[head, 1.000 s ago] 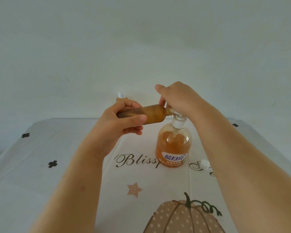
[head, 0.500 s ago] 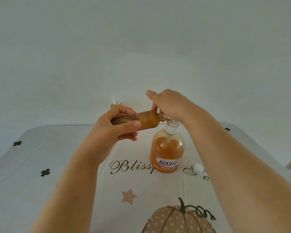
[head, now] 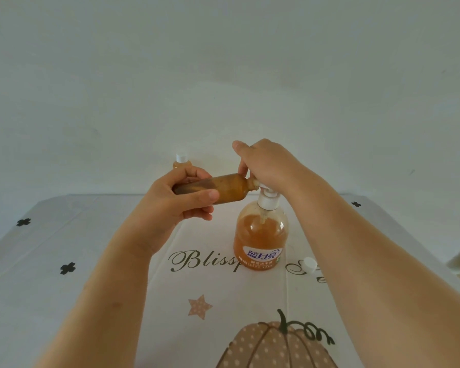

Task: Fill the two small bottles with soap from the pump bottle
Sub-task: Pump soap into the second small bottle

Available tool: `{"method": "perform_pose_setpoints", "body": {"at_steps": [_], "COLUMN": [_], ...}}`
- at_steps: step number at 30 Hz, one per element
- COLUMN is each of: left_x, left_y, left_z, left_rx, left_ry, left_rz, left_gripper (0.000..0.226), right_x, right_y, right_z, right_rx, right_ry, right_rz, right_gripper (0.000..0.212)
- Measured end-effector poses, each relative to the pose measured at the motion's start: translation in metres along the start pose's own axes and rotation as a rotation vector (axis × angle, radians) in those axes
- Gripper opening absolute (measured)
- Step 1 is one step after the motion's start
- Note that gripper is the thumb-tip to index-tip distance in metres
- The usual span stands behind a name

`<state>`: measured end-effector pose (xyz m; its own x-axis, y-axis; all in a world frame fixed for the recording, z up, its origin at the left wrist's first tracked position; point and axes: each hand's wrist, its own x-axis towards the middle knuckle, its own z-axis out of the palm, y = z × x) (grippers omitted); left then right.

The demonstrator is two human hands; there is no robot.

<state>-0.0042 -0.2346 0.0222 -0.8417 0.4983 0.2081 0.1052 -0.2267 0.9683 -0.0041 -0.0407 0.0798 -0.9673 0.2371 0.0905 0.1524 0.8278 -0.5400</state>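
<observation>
Small bottle (head: 225, 189), tinted amber with soap, lies sideways in the air above the table, its open mouth touching the spout of the pump bottle (head: 260, 236). The left hand (head: 170, 208) grips its base end, fingers and thumb wrapped round it. The right hand (head: 268, 166) sits on top of the pump bottle, fingers curled down over the pump head, thumb raised. The pump bottle stands upright on the tablecloth (head: 91, 261), about half full of orange soap. Just right of it lies a loose white cap (head: 309, 264). Behind the left hand stands a second small bottle (head: 182, 162), capped in white. A star (head: 199, 306) and a pumpkin (head: 263, 346) are printed nearer the camera.
</observation>
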Motion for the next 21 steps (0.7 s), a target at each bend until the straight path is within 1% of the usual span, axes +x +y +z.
{"method": "perform_pose_setpoints", "body": {"at_steps": [6,11,16,21], "left_x": [-0.001,-0.002,-0.001,0.000], "left_y": [0.001,0.000,-0.001,-0.002], "left_z": [0.003,0.003,0.002,0.000], "left_rx": [-0.023,-0.027,-0.023,0.010], "left_ry": [0.023,0.012,0.009,0.005], "left_rz": [0.011,0.013,0.007,0.008], "left_gripper": [0.033,0.040,0.033,0.036], "right_x": [0.000,-0.004,-0.005,-0.003], "right_y": [-0.007,-0.008,-0.006,0.000], "right_z": [-0.008,-0.006,-0.004,0.004], "right_rx": [-0.028,-0.077,-0.078,-0.078], "right_ry": [0.027,0.005,0.011,0.002], "right_rz": [-0.046,-0.029,-0.011,0.008], "right_gripper": [0.064,0.066,0.069,0.069]}}
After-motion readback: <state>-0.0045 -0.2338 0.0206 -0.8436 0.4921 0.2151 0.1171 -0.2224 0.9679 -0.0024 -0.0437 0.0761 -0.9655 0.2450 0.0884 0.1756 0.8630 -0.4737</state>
